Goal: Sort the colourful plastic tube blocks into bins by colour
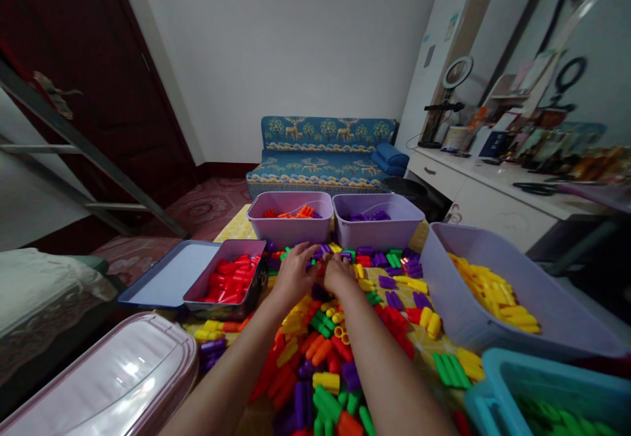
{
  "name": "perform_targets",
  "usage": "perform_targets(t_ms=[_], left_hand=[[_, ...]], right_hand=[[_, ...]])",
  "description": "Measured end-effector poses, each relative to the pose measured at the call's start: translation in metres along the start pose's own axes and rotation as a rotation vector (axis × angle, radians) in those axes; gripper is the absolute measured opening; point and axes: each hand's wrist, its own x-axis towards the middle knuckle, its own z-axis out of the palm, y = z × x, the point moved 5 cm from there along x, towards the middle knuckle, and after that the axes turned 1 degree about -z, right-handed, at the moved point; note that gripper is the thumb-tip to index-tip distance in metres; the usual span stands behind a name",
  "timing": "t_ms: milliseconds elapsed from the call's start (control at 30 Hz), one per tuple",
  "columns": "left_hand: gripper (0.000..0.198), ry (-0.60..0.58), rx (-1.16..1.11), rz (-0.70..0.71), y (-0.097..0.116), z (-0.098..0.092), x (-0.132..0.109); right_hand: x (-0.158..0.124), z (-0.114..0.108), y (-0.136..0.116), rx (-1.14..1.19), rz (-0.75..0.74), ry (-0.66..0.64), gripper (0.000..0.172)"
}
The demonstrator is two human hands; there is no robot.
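Note:
A heap of red, orange, yellow, green and purple plastic building pieces (323, 324), tube-shaped and many joined side by side, covers the middle of the table. My left hand (294, 270) reaches to the heap's far side, its fingers apart and bent over the pieces. Close beside it, my right hand (338, 273) has its fingers curled together and pointing down; what they hold, if anything, is hidden. Loose purple pieces (387, 283) lie to the right of my right hand. A dark red piece shows between the two hands, too blurred to tell whether either touches it.
Lilac bins hold orange (290, 232), purple (377, 233) and yellow pieces (434, 285). Red pieces fill a tin (188, 296) at left. A turquoise bin (493, 373) with green pieces stands front right, a pink lid (98, 383) front left. Beyond is a blue sofa (315, 163).

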Motion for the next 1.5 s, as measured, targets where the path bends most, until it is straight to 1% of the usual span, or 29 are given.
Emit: perform_targets(t_ms=[33, 100, 167, 233, 333, 433, 533, 633, 767, 833, 933, 1100, 1167, 1300, 1433, 1500], left_hand=[[0.052, -0.049, 0.01, -0.061, -0.006, 0.009, -0.013], [0.056, -0.12, 0.038, -0.142, -0.014, 0.023, -0.033], [0.056, -0.136, 0.06, -0.178, -0.018, 0.028, -0.042], [0.058, -0.114, 0.05, -0.185, -0.021, 0.028, -0.043], [0.067, -0.09, -0.008, -0.17, -0.026, 0.026, -0.039], [0.07, -0.093, -0.1, -0.141, -0.032, 0.03, -0.038], [0.07, -0.071, -0.235, -0.078, -0.034, 0.034, -0.04], [0.067, -0.014, -0.394, -0.013, -0.034, 0.033, -0.039], [0.057, 0.036, -0.562, 0.01, -0.032, 0.029, -0.037], [0.052, 0.051, -0.583, -0.006, -0.031, 0.027, -0.037], [0.048, 0.055, -0.589, -0.032, -0.031, 0.027, -0.037], [0.051, 0.062, -0.568, -0.047, -0.031, 0.027, -0.039], [0.053, 0.066, -0.574, -0.064, -0.031, 0.028, -0.04], [0.057, 0.068, -0.581, -0.083, -0.033, 0.03, -0.041], [0.055, 0.054, -0.561, -0.032, -0.031, 0.03, -0.041], [0.054, 0.058, -0.524, -0.003, -0.028, 0.028, -0.042]], right_hand=[[-0.001, 0.0, 0.0, 0.006, -0.007, 0.003, 0.049], [-0.002, 0.001, 0.001, 0.019, -0.019, 0.019, 0.048], [-0.004, 0.001, 0.002, 0.055, -0.035, 0.047, 0.046], [-0.007, 0.002, 0.005, 0.099, -0.06, 0.07, 0.044], [-0.01, 0.005, 0.011, 0.219, -0.131, 0.095, 0.044], [-0.011, 0.01, 0.017, 0.441, -0.243, 0.1, 0.043], [-0.012, 0.015, 0.018, 0.678, -0.352, 0.06, 0.043], [-0.016, 0.015, 0.015, 0.859, -0.4, 0.029, 0.047], [-0.025, 0.009, 0.011, 1.029, -0.395, 0.009, 0.041], [-0.028, 0.005, 0.011, 1.05, -0.385, 0.027, 0.037], [-0.03, 0.004, 0.012, 1.025, -0.418, 0.057, 0.035], [-0.029, 0.007, 0.013, 0.904, -0.472, 0.112, 0.043], [-0.029, 0.007, 0.013, 0.849, -0.474, 0.145, 0.043], [-0.029, 0.008, 0.012, 0.784, -0.474, 0.181, 0.035], [-0.027, 0.008, 0.013, 0.752, -0.475, 0.203, 0.024], [-0.026, 0.007, 0.014, 0.748, -0.479, 0.244, 0.016]])
